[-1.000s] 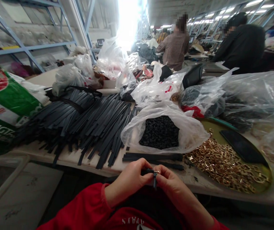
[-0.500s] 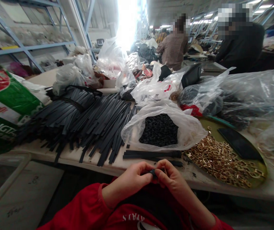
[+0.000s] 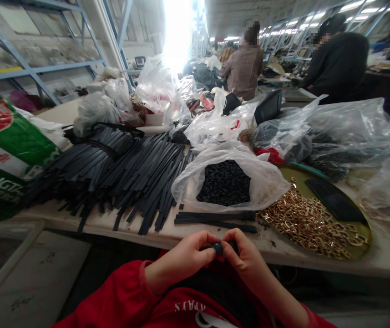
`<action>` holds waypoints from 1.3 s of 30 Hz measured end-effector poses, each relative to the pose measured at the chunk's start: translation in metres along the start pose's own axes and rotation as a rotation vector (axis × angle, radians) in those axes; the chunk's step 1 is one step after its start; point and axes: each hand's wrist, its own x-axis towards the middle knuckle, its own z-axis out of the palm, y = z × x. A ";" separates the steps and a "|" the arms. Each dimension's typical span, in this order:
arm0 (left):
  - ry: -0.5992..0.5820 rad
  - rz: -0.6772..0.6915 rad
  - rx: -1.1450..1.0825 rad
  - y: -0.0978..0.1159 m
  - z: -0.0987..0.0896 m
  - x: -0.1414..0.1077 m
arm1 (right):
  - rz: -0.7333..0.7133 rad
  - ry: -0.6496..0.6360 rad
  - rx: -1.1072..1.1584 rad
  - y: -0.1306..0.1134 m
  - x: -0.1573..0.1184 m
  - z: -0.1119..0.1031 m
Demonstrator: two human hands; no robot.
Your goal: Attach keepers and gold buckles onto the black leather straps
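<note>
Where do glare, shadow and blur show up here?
In the head view, white glare washes out the top centre; in the head view, gold buckles glint; in the head view, deep shadow lies under the table, and the dark piece between left hand and right hand looks soft.

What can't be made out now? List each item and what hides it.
Head view: small dark piece, mostly covered by the left hand and right hand pinching it.
Head view: green plastic bag with red printed patch, cut off by the left edge.
Head view: small gold metal loops on the round olive tray, overlapping, too small to count.
Head view: small black pieces in the white translucent plastic bag, lower layers hidden by upper ones.
</note>
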 end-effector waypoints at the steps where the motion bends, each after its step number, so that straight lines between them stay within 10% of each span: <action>1: -0.003 -0.006 0.014 -0.001 0.000 0.001 | -0.023 0.002 -0.066 0.000 0.000 0.000; 22: -0.184 -0.125 0.529 0.011 -0.004 -0.001 | -0.224 -0.162 -0.223 0.005 -0.019 -0.008; 32: -0.119 0.131 0.849 0.014 0.008 0.001 | -0.275 0.031 -0.115 0.011 -0.022 0.001; 39: 0.315 0.298 1.169 -0.005 -0.010 0.055 | -0.346 0.576 -0.821 0.055 0.024 -0.054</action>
